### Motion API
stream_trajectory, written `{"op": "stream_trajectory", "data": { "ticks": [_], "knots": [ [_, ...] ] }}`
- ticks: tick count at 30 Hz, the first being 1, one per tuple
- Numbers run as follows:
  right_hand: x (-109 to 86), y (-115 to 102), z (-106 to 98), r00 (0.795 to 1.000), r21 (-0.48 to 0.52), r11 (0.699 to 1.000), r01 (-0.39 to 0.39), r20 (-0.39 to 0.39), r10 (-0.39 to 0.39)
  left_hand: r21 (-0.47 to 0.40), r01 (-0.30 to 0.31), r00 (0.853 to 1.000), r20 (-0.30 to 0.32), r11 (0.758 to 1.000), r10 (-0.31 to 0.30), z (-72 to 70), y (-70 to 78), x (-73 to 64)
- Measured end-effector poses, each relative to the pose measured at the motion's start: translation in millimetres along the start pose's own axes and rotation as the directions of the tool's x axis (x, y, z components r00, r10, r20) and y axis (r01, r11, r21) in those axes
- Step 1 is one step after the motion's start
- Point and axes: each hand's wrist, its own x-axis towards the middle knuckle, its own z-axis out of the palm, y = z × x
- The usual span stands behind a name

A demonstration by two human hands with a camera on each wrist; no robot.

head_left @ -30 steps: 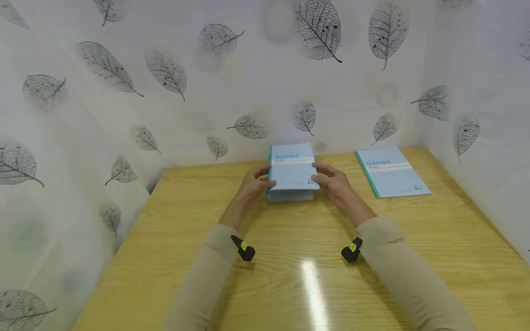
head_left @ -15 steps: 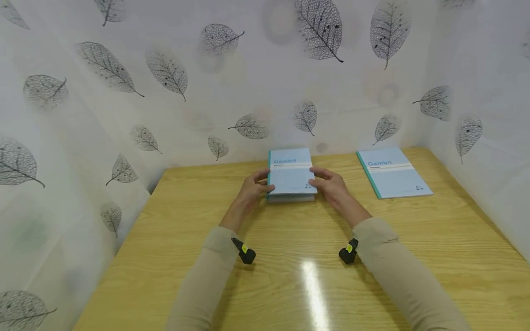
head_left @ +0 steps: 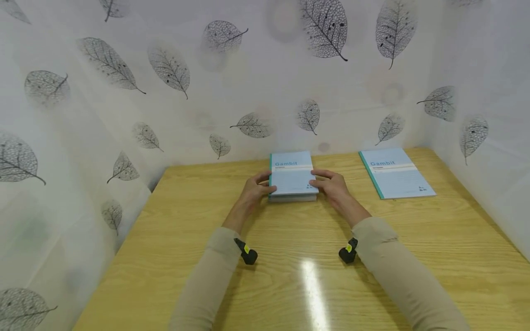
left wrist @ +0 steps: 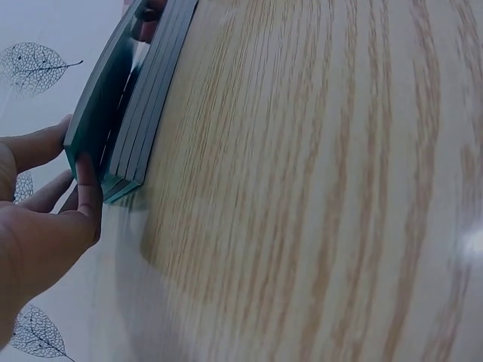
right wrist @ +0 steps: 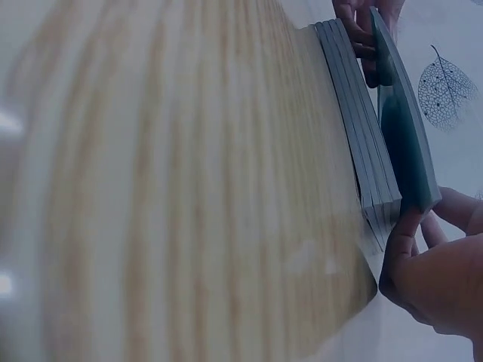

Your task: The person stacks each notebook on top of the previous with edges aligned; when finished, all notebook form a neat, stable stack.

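Near the back wall, on the table (head_left: 290,257), we see the stack of notebooks (head_left: 292,197). Our left hand (head_left: 253,193) and right hand (head_left: 333,187) pinch the top notebook (head_left: 291,177) by its side edges, slightly lifted; it seems light and bendable.

Small print under the title on the top notebook (head_left: 293,177) is too small to read, as is that on the spare notebook (head_left: 396,174) at two o'clock. Both hands' fingertips vanish beneath the cover. The right wrist view blurs the table (right wrist: 151,188); the right hand (right wrist: 441,283) is cropped at four o'clock.
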Motion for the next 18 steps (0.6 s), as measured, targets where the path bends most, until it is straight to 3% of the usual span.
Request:
{"op": "stream_trajectory", "data": {
  "ticks": [13,18],
  "knots": [
    [-0.2,-1.6,2.5,1.0,-0.056,0.998,-0.009,-0.025,0.008,0.04,-0.004,1.0,-0.019,0.999,0.004,2.0,2.4,0.6],
    [-0.6,-1.9,3.2,1.0,-0.055,0.998,-0.011,-0.023,0.009,0.06,-0.003,0.998,-0.065,0.998,0.007,3.8,1.5,0.6]
  ]
}}
